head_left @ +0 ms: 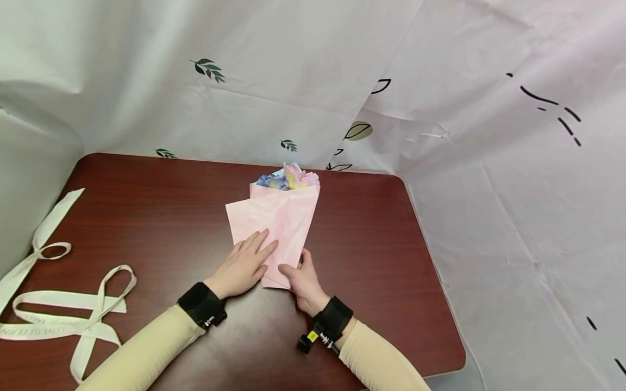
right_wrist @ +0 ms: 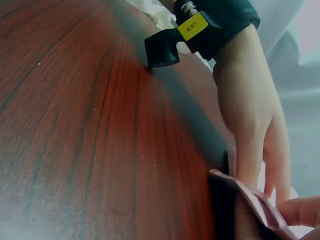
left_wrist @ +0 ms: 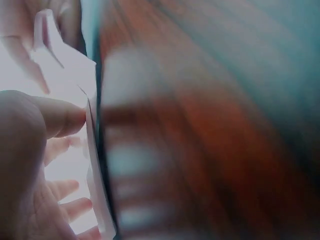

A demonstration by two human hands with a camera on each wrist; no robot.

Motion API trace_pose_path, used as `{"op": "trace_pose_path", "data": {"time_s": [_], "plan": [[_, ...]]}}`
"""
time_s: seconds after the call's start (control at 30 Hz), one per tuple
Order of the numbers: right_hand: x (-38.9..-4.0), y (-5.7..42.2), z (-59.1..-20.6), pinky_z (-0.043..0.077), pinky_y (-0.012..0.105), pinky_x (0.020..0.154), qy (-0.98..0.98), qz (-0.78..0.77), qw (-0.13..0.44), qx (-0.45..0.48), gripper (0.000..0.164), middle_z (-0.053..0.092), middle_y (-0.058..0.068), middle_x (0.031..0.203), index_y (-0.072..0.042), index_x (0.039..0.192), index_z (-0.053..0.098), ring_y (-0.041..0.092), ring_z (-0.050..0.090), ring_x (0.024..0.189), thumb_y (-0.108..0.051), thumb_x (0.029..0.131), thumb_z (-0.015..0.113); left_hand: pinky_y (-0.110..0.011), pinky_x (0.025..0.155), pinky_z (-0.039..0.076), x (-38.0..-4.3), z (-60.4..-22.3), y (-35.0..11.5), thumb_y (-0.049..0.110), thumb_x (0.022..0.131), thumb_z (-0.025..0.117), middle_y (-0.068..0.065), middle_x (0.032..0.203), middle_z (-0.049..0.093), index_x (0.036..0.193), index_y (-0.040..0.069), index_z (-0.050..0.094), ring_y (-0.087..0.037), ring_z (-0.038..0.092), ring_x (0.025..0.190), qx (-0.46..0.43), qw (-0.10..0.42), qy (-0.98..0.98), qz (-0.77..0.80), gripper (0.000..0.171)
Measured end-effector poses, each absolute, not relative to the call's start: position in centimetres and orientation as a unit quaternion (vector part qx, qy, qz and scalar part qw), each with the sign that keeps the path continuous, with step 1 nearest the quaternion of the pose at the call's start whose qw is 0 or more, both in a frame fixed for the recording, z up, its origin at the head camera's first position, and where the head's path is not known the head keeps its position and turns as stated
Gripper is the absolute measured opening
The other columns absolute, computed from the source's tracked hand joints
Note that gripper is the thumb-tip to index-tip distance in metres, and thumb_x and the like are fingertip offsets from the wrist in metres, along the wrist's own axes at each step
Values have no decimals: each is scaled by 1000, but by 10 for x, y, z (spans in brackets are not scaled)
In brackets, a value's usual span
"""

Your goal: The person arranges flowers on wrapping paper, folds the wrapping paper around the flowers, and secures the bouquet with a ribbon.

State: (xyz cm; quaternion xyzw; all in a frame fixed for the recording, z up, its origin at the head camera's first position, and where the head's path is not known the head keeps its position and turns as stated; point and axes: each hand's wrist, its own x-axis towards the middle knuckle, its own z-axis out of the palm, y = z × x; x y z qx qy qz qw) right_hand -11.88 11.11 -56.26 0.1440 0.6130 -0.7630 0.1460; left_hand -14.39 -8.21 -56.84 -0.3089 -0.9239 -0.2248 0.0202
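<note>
A bouquet wrapped in pale pink paper [head_left: 288, 214] lies on the table in the head view, pointing away from me. Pink flowers [head_left: 301, 178] and blue flowers [head_left: 271, 181] show at its far end. My left hand [head_left: 240, 267] rests on the lower left part of the paper with its fingers extended. With my right hand [head_left: 304, 279] I grip the narrow lower right edge, thumb on top; the fingers beneath are partly hidden. In the left wrist view the paper's edge [left_wrist: 92, 160] is close to the thumb. The right wrist view catches the folded paper edge [right_wrist: 257, 202] at the bottom right.
Cream ribbon [head_left: 58, 297] lies in loops at the left of the dark red wooden table [head_left: 371, 239]. Another length of pale ribbon [head_left: 51, 222] runs along the left edge. White patterned cloth [head_left: 244, 108] hangs behind and beside the table.
</note>
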Motion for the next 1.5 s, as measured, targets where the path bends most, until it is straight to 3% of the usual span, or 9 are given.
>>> {"op": "trace_pose_path", "data": {"time_s": [0.23,0.47,0.73,0.97,1.07,1.17,1.33,1.4,1.5], "plan": [[-125,151,-564,56,29,72,640,-751,93,137,65,67,13,116,-5,143,41,17,69,84,6,84,64,-63,113,26,-148,-556,-89,21,97,66,-20,164,25,158,12,35,-39,23,151,-340,75,-890,-295,69],[-135,253,-564,54,28,79,666,-732,73,126,66,62,6,115,-3,144,40,15,65,92,14,83,57,-65,107,30,-152,-549,-102,15,95,67,-10,166,24,160,16,33,-32,26,150,-329,137,-877,-321,73],[-154,366,-564,54,22,73,697,-704,42,131,72,64,-3,107,-4,150,31,8,66,84,17,85,52,-61,110,30,-152,-552,-108,13,95,67,-5,168,20,162,23,26,-30,28,149,-321,129,-884,-313,79],[-166,419,-568,55,24,68,697,-696,52,165,81,50,1,125,-15,160,16,10,63,82,12,91,50,-61,109,30,-151,-554,-109,12,94,70,-5,168,20,162,23,26,-29,29,149,-318,125,-884,-320,82],[-167,430,-569,53,22,70,738,-648,44,181,86,40,7,140,-18,163,10,9,59,86,6,92,52,-59,111,29,-150,-554,-111,13,95,68,-4,168,18,162,24,25,-28,28,150,-315,120,-885,-322,80],[-162,435,-573,47,19,76,810,-555,1,189,89,39,13,148,-21,164,13,14,56,98,1,90,58,-58,112,28,-149,-554,-112,13,97,67,-3,168,17,162,25,25,-27,28,150,-313,113,-887,-320,78],[-154,440,-576,36,36,105,878,-437,-71,181,88,43,14,155,-26,162,27,26,44,132,-3,85,63,-57,112,28,-147,-555,-114,15,97,66,-3,168,18,161,25,27,-28,28,150,-309,108,-890,-318,76],[-153,442,-576,32,46,111,893,-410,-76,170,85,40,12,158,-25,160,32,29,40,139,-5,84,63,-57,112,28,-147,-555,-115,15,97,66,-4,168,18,161,25,28,-28,28,150,-307,108,-891,-316,75],[-150,444,-576,32,51,112,910,-375,-72,161,77,41,12,158,-22,157,40,32,39,142,-8,85,63,-58,112,28,-146,-555,-115,15,97,66,-5,168,19,161,24,29,-28,28,150,-308,109,-892,-314,75]]}}
